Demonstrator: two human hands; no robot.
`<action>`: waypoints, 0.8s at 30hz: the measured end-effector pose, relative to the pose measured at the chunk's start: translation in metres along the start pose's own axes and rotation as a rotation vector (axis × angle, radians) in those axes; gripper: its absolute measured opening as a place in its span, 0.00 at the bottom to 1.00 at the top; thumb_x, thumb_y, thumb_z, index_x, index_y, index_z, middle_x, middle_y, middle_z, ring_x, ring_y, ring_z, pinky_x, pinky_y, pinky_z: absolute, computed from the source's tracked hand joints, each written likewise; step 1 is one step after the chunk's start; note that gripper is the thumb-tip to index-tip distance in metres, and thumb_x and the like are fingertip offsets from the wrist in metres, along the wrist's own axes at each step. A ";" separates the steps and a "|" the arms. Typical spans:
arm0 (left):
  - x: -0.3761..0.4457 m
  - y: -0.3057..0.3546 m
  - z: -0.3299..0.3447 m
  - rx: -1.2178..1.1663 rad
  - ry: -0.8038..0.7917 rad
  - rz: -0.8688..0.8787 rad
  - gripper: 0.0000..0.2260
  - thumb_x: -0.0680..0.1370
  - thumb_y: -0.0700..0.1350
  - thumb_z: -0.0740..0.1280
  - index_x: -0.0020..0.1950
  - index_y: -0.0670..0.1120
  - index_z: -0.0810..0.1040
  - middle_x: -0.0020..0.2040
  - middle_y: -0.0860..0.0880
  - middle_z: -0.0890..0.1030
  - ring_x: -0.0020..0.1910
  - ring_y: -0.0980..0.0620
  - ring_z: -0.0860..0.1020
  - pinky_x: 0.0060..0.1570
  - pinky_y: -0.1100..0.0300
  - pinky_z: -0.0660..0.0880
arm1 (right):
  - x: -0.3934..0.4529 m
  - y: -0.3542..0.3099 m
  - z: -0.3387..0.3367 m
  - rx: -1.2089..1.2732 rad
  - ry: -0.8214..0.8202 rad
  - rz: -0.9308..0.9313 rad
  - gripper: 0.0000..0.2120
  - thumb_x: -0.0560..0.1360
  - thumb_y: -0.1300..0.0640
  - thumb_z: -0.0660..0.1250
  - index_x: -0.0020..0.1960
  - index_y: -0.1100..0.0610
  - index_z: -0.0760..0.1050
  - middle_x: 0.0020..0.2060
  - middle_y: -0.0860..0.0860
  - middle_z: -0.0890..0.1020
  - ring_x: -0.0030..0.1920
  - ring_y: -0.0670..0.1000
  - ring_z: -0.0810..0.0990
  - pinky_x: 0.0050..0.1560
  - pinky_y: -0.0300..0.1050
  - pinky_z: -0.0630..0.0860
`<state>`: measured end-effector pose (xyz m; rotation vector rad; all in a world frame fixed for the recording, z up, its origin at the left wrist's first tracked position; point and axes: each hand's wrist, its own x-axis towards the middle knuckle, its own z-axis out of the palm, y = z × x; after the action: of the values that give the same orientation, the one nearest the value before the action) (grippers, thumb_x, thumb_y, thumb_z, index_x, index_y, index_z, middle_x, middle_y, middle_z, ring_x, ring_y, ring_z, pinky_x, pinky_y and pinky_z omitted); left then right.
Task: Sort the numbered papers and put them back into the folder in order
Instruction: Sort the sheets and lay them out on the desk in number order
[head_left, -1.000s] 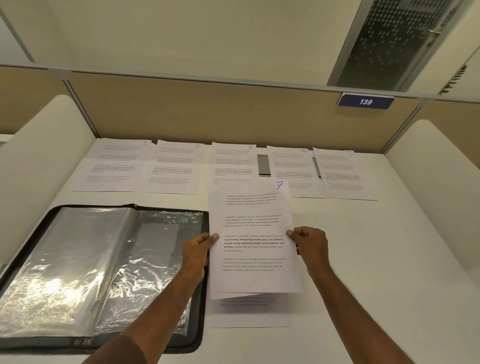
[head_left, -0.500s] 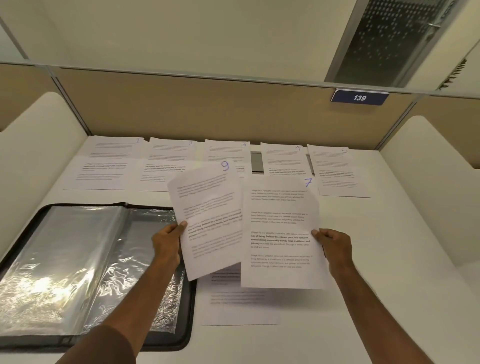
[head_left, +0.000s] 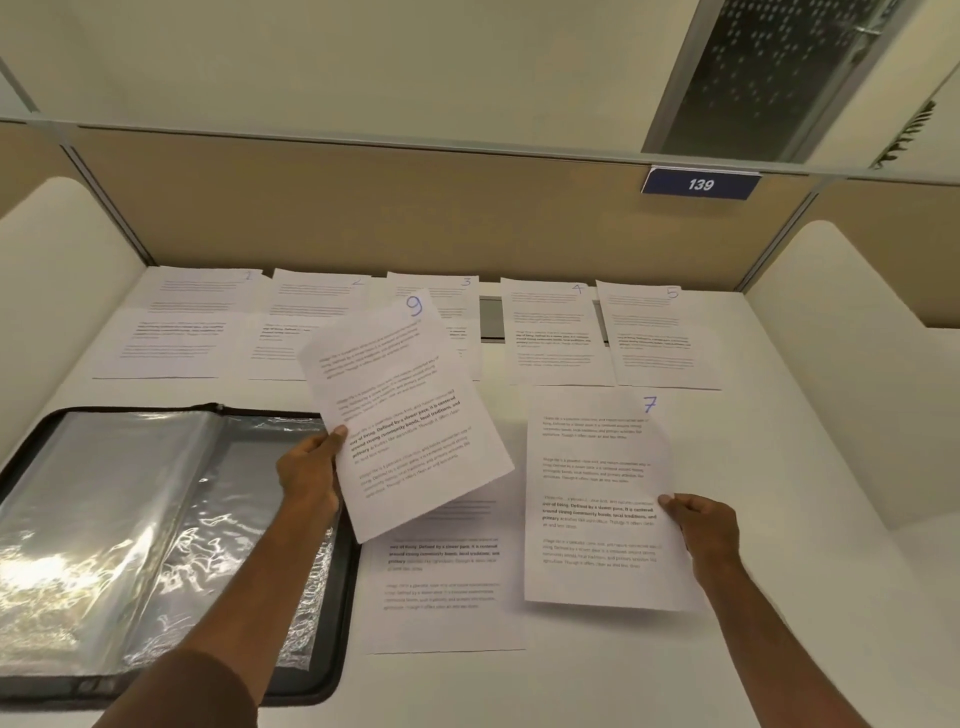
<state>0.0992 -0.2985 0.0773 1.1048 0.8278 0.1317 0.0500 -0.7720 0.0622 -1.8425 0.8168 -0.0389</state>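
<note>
The left hand (head_left: 310, 475) pinches the sheet marked 9 (head_left: 405, 410) by its left edge, holding it tilted just right of the open folder (head_left: 156, 540). The right hand (head_left: 704, 530) pinches the sheet marked 7 (head_left: 597, 499) at its right edge, farther right of the folder, low over the counter (head_left: 779, 649). Sheets 1 to 5 (head_left: 558, 332) lie in a row beyond the folder; another sheet (head_left: 441, 587) lies flat just beside it. Single sheets like these are light and floppy, likely to sag and crease, so a mid-edge pinch suits them. The folder's glossy sleeves look slippery.
</note>
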 end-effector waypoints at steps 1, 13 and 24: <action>-0.004 -0.003 0.006 0.000 -0.014 -0.002 0.03 0.76 0.37 0.74 0.49 0.42 0.82 0.51 0.40 0.85 0.44 0.44 0.84 0.49 0.46 0.82 | 0.003 0.004 -0.002 -0.022 -0.004 0.001 0.07 0.75 0.62 0.74 0.38 0.61 0.83 0.36 0.58 0.84 0.32 0.55 0.76 0.36 0.44 0.71; -0.030 -0.029 0.053 0.089 -0.087 -0.026 0.09 0.77 0.39 0.73 0.56 0.42 0.82 0.51 0.42 0.85 0.46 0.43 0.83 0.44 0.50 0.82 | 0.019 0.039 -0.005 -0.177 -0.086 0.039 0.21 0.73 0.61 0.74 0.25 0.56 0.69 0.23 0.49 0.74 0.29 0.52 0.69 0.35 0.46 0.64; -0.055 -0.058 0.071 0.161 -0.163 -0.049 0.03 0.77 0.40 0.73 0.50 0.43 0.84 0.49 0.41 0.86 0.46 0.41 0.84 0.43 0.49 0.82 | 0.008 0.031 0.003 -0.408 -0.073 -0.033 0.10 0.75 0.55 0.74 0.39 0.60 0.80 0.35 0.51 0.82 0.40 0.55 0.79 0.42 0.46 0.70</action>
<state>0.0896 -0.4046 0.0715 1.2277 0.7283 -0.0666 0.0410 -0.7800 0.0322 -2.2250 0.7842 0.1857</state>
